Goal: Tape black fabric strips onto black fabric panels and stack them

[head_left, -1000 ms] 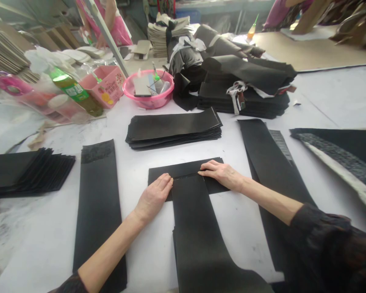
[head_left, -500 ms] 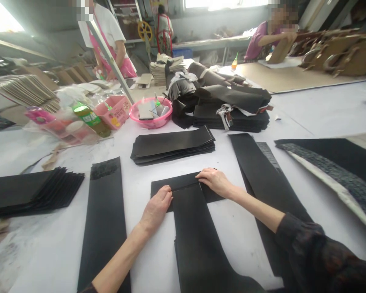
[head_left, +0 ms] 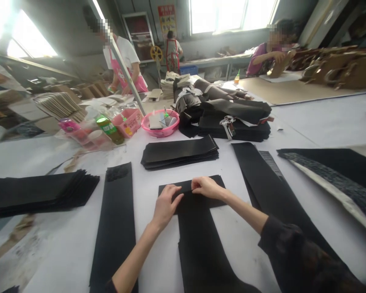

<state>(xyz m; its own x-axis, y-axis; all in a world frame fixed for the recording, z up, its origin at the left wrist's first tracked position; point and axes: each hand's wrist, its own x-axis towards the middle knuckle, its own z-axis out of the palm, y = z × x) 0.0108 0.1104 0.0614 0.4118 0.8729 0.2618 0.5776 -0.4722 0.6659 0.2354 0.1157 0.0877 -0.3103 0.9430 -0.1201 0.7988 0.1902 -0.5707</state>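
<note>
Black strip point(head_left: 198, 238) lies lengthwise on the white desk point(head_left: 161, 264), its far end meeting a crosswise black piece point(head_left: 186, 188). There the left hand point(head_left: 167, 203) has thumb and fingers parted; the right hand point(head_left: 208, 188) bunches its fingertips, grip unclear. Beyond sits a black stack point(head_left: 179, 151).

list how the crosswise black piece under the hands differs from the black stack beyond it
The crosswise black piece looks thin; the black stack shows many layered edges. Left hand and right hand partly cover the piece; the stack lies untouched. Both lie crosswise on the white table.
</note>
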